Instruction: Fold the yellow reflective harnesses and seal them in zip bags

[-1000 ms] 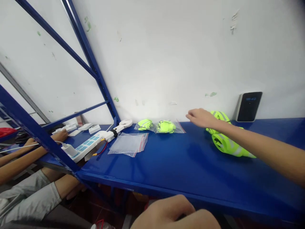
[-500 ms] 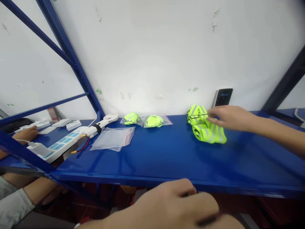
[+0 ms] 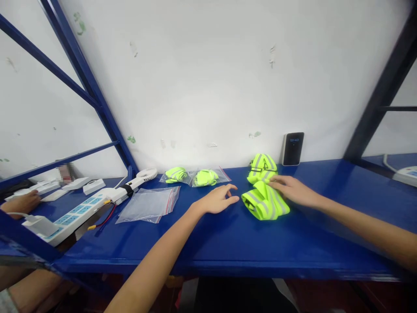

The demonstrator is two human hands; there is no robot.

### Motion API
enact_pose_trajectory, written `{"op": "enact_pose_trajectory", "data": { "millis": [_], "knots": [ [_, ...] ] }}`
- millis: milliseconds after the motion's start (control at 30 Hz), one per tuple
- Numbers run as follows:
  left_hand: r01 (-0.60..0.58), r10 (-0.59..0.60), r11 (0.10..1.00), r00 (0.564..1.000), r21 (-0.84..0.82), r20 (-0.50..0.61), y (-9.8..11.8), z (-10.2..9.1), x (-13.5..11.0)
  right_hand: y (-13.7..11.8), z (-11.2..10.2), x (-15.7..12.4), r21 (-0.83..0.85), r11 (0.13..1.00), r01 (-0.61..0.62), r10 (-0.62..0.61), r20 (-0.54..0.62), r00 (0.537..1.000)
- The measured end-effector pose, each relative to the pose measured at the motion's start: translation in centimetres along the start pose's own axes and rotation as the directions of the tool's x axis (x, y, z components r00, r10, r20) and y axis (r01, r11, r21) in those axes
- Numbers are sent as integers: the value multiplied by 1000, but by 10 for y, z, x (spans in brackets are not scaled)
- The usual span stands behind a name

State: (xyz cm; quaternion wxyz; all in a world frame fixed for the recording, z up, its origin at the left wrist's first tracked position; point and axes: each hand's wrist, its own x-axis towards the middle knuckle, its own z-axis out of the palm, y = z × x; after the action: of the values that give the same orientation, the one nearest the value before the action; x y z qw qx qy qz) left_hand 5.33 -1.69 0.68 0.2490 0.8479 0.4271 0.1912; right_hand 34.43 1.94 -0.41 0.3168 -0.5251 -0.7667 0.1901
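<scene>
left hand open, just beside reflective vest | right hand open, lying on it | soft, light; hold by folded edge

Workroom with a packing-bench setup. A blue steel shelf on a braced steel rack upright stood against a scuffed white wall. A power strip, resealable plastic bags and folded reflective vests lay on the shelf, indicating utilitarian work rather than a domestic room.
</scene>
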Motion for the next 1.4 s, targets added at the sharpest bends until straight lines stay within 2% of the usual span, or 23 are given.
{"op": "enact_pose_trajectory", "data": {
  "millis": [100, 267, 400, 467, 533, 633, 700, 767, 833, 900, 933, 967, 1033, 1067, 1100, 1167, 1233, 1267, 1333, 1400],
  "knots": [
    [-46, 46, 999, 999, -4, -30, 1, 2, -6, -23, 23, -6, 31, 999, 18, -19, 5, 1000],
    [-70, 91, 969, 993, -237, 79, -2, -3, -27, -48, 60, -15, 100, 989, 113, -97, -156, 983],
    [-6, 39, 943, 995, -334, 92, -19, -20, -32, -64, 83, -2, 211, 946, 247, -199, -222, 954],
    [44, -6, 928, 995, -370, 101, -32, -30, -30, -70, 91, 10, 239, 939, 248, -193, -233, 953],
    [33, -28, 903, 999, -429, 18, -46, -35, -28, -73, 96, 19, 258, 937, 234, -189, -188, 964],
    [-32, -40, 844, 992, -536, -123, -59, -32, -30, -78, 94, 21, 247, 934, 258, -241, -96, 966],
    [-50, -34, 851, 988, -523, -150, -61, -27, -32, -84, 87, 14, 234, 926, 296, -282, -91, 955],
    [-61, -13, 893, 987, -447, -160, -58, -23, -35, -91, 77, 6, 290, 894, 341, -337, -67, 939],
    [-65, 2, 928, 986, -366, -169, -53, -22, -37, -96, 68, 0, 503, 802, 322, -422, 94, 902],
    [-47, -5, 943, 988, -330, -156, -48, -24, -40, -96, 64, -2, 683, 714, 157, -473, 305, 826],
    [-37, -9, 943, 991, -330, -135, -46, -25, -41, -94, 64, -1, 709, 698, 96, -458, 339, 822],
    [-31, -6, 942, 994, -333, -110, -45, -27, -42, -92, 64, 0, 700, 709, 88, -417, 316, 852],
    [-34, 18, 944, 998, -328, -52, -43, -28, -43, -85, 65, 4, 569, 791, 226, -347, 112, 931],
    [-42, 34, 949, 999, -311, -30, -42, -28, -44, -81, 65, 5, 448, 833, 325, -379, 34, 925],
    [-51, 48, 957, 999, -285, -17, -42, -28, -44, -78, 64, 5, 318, 852, 416, -448, 34, 893],
    [-69, 66, 974, 998, -215, -20, -42, -26, -44, -76, 62, 4, 150, 827, 542, -562, 173, 809],
    [-74, 66, 986, 996, -150, -62, -44, -24, -43, -75, 60, 1, 116, 795, 596, -598, 320, 735],
    [-71, 59, 988, 994, -139, -87, -44, -23, -42, -75, 59, 0, 120, 791, 600, -598, 359, 717],
    [-46, 27, 979, 995, -200, -97, -45, -22, -42, -74, 62, -2, 125, 802, 584, -584, 372, 721],
    [3, -17, 933, 999, -361, -35, -46, -22, -43, -72, 68, -1, 131, 823, 553, -562, 340, 754]
  ]
}}
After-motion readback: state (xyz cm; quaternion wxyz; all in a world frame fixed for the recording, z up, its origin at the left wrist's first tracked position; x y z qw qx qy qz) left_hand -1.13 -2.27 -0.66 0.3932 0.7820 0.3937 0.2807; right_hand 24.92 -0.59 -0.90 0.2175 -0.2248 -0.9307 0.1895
